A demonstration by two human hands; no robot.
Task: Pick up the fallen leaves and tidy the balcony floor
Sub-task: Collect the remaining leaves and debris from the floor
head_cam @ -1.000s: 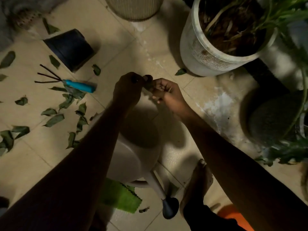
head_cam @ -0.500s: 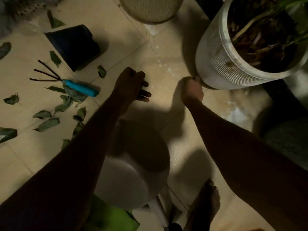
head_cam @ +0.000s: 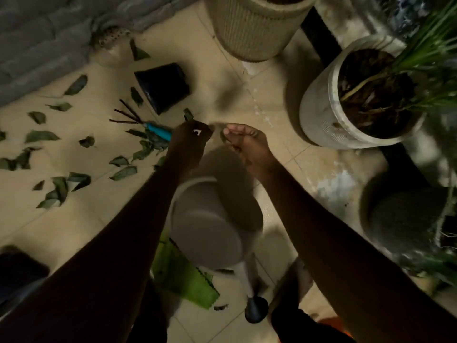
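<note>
Open beige tile on the balcony floor (head_cam: 222, 95) ahead of both hands, between the tipped-over black pot (head_cam: 163, 87) on the left and the white ribbed pot (head_cam: 319, 115) on the right. Closed off at the top by a ribbed beige planter (head_cam: 249, 28), at upper left by a grey wall (head_cam: 37, 33), and along the right by a dark strip under the pots. Little free room below the forearms: a pale watering can (head_cam: 207, 233) directly beneath them, with its spout ending in a dark rose (head_cam: 256, 311). A scrap of green mat (head_cam: 183, 276) against its left side, a bare foot (head_cam: 296, 285) just right of the spout.

Inside the white ribbed pot: dark soil, dry stems and long green blades arching out to the right. Planter's contents cut off by the frame edge. Another dark round pot (head_cam: 400, 219) at right, in shadow, contents too dim to tell.

Fallen leaves (head_cam: 123, 172) strewn over the left half of the floor, thickest around the blue-handled hand rake (head_cam: 158, 131). One more just beyond the left knuckles, near the black pot.

Both arms stretched forward and converging, hands close together but apart, just beyond the watering can. Left hand (head_cam: 190, 139) seen from the back, fingers curled under into a fist, its contents hidden, so grip impossible to tell. Right hand (head_cam: 244, 144) turned partly palm up, fingers bent, pinching a small leaf (head_cam: 223, 137) at the fingertips, held out towards the left hand.
</note>
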